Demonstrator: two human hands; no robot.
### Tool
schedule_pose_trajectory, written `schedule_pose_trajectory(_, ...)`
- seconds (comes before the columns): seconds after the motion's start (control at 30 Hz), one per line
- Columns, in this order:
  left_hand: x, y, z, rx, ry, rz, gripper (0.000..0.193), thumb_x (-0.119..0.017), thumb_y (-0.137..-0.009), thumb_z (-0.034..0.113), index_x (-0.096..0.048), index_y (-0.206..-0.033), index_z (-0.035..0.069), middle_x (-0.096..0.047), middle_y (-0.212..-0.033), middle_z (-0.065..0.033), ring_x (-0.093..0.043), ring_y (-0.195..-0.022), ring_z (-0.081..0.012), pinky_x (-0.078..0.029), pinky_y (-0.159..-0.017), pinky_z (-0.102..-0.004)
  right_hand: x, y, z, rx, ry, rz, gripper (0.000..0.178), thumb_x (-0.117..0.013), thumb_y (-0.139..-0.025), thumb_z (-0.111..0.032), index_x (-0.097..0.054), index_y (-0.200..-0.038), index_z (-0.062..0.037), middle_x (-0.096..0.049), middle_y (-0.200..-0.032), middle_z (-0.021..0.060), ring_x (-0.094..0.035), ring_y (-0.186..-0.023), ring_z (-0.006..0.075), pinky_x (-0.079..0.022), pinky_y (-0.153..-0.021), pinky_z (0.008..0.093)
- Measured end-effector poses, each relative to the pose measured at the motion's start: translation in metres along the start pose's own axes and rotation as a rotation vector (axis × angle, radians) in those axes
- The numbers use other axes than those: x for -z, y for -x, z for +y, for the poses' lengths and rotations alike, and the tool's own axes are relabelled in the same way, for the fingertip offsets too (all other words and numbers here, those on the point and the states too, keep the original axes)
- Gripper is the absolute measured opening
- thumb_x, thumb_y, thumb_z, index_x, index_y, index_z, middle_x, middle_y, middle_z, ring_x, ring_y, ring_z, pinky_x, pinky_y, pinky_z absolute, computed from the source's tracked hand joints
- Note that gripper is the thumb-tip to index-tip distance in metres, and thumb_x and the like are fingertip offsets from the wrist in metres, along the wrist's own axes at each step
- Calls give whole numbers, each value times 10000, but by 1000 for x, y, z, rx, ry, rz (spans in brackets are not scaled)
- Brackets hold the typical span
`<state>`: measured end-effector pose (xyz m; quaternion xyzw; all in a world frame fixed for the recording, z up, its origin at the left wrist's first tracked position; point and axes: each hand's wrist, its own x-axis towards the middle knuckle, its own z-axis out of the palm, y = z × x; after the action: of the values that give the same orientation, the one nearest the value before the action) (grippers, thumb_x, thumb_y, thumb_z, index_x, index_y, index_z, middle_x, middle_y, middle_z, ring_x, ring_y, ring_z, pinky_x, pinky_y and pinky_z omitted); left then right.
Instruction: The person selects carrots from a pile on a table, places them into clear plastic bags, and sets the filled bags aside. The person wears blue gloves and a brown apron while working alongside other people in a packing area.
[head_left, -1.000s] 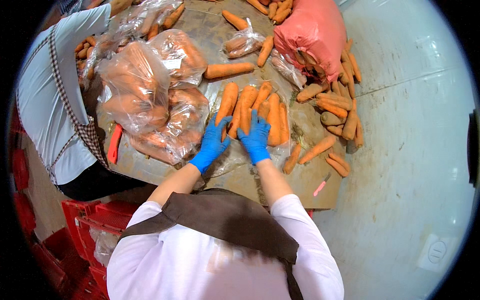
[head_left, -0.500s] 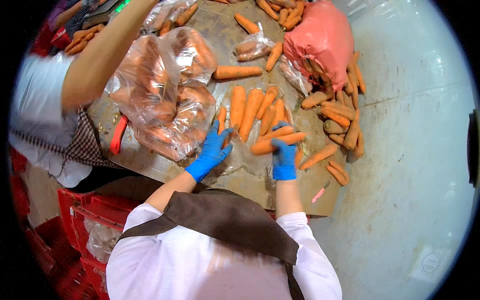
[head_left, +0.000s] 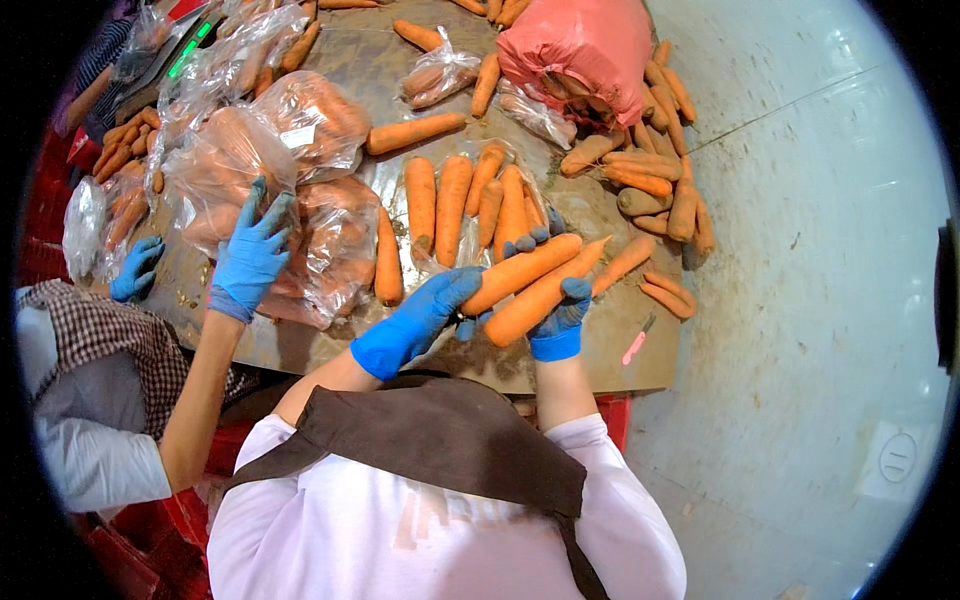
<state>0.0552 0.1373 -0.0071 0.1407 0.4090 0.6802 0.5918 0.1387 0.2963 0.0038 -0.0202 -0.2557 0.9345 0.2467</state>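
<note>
Left hand point(head_left: 420, 318) and right hand point(head_left: 558, 318), both blue-gloved, grip two carrots point(head_left: 525, 272) between them, raised above the tabletop point(head_left: 605, 340); left fingers at the thick ends, partly hidden. Tabletop: brown, dirt-smeared. Just beyond the hands, a row of carrots point(head_left: 454, 205) on clear plastic. Left of hands: bagged carrots point(head_left: 340, 225), a co-worker's gloved hand point(head_left: 250, 260) against one bag, fingers spread. Beyond and right: red sack point(head_left: 580, 60), loose carrots point(head_left: 683, 210) heaped beside it. Near right hand: pink-handled knife point(head_left: 634, 343). Room: pale, smudged panel point(head_left: 800, 250) right of the hands; red crates point(head_left: 188, 512) low to their left.
</note>
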Motion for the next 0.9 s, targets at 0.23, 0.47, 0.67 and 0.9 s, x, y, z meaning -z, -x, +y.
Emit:
schedule_pose_trajectory(0.23, -15, 2, -10, 135, 277, 117, 464, -426, -903, 455, -515, -1073, 32, -577, -715, -40, -530, -540, -95, -371, -423, -177, -5, 9, 2, -90, -92, 73, 626, -660, -657, -276, -411, -1180, -40, -490, -1049, 92, -493, -1019, 272, -380, -977, 444)
schedule_pose_trajectory(0.47, -23, -1, -6, 248, -66, 125, 376, -398, -937, 364, -579, -981, 37, -573, -671, -45, -515, -515, -97, -368, -426, -192, 16, 27, 6, -221, -144, 150, 699, -639, -700, -360, -340, -1264, -76, -502, -999, 85, -503, -911, 251, -426, -859, 387)
schedule_pose_trajectory(0.67, 19, 11, -29, 18, -133, 158, 283, -467, -913, 272, -592, -938, 20, -560, -687, -33, -506, -594, -104, -408, -554, -219, 107, 124, -86, -106, 307, 586, 684, -537, -749, -485, -349, -1287, -107, -523, -1033, 88, -517, -897, 251, -439, -802, 394)
schedule_pose_trajectory(0.9, 58, 1, -39, -193, -390, 364, 256, -539, -868, 227, -550, -1055, 52, -549, -949, -76, -542, -756, -148, -450, -678, -246, 248, 366, -196, -108, 407, 1295, 628, -397, -835, -540, -432, -1243, -63, -514, -1160, 131, -504, -999, 305, -410, -876, 426)
